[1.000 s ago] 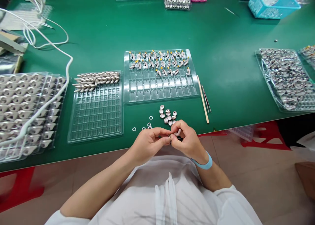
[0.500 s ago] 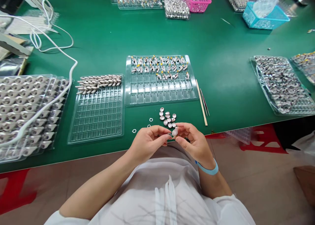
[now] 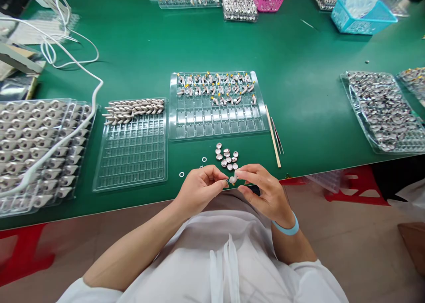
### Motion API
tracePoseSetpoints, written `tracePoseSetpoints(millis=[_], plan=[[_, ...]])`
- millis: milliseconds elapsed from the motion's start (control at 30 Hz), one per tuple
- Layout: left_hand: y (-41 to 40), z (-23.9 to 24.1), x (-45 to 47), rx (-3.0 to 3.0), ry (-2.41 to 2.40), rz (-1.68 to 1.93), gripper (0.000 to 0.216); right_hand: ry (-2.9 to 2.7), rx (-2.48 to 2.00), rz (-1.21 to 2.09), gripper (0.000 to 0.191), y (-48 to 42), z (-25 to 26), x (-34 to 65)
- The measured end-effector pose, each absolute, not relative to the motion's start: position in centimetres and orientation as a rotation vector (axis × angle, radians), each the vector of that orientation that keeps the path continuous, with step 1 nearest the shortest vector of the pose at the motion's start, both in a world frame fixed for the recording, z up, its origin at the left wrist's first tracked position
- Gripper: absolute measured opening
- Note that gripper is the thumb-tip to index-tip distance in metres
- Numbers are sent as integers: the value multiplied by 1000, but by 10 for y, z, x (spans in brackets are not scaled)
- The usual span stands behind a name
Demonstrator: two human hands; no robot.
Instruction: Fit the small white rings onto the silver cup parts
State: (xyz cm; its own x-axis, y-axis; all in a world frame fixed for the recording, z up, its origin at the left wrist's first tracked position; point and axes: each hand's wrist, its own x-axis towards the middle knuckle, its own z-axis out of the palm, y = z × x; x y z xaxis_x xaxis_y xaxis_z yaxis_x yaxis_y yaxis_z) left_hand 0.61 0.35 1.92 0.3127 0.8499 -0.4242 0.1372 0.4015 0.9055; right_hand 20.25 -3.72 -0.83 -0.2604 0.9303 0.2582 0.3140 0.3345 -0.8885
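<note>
My left hand (image 3: pixel 202 189) pinches a small round metallic cap (image 3: pixel 226 182) between thumb and index finger. Beside it, at the fingertips of my right hand (image 3: pixel 262 189), is a small white earbud-like part (image 3: pixel 233 178) with an orange bit at its lower end. My right index finger touches its upper end, while the thumb stands apart; the other contacts are hidden. Just beyond my hands lies a loose group of round silver caps (image 3: pixel 227 159). White rings (image 3: pixel 181 174) rest to the left of it.
Past the caps lies a clear tray (image 3: pixel 219 128) with small parts in its upper rows. A partly filled tray (image 3: pixel 131 161) and stacked trays (image 3: pixel 36 152) are on the left. A wooden stick (image 3: pixel 272 137) and tweezers (image 3: pixel 277 136) lie right. A white cable (image 3: pixel 99 84) crosses the left side.
The white part has tilted and shifted slightly left and down. My right thumb and index finger have spread further apart, and the right wrist has moved a little right. My left hand has barely moved.
</note>
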Motion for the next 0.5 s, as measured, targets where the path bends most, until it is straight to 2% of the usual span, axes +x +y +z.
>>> tracePoseSetpoints(millis=[333, 500], plan=[[6, 9, 4, 951, 1062, 521, 3, -2017, -1098, 662, 50, -38, -15, 204], [7, 3, -1, 880, 926, 499, 11, -1955, -1105, 709, 44, -39, -16, 204]])
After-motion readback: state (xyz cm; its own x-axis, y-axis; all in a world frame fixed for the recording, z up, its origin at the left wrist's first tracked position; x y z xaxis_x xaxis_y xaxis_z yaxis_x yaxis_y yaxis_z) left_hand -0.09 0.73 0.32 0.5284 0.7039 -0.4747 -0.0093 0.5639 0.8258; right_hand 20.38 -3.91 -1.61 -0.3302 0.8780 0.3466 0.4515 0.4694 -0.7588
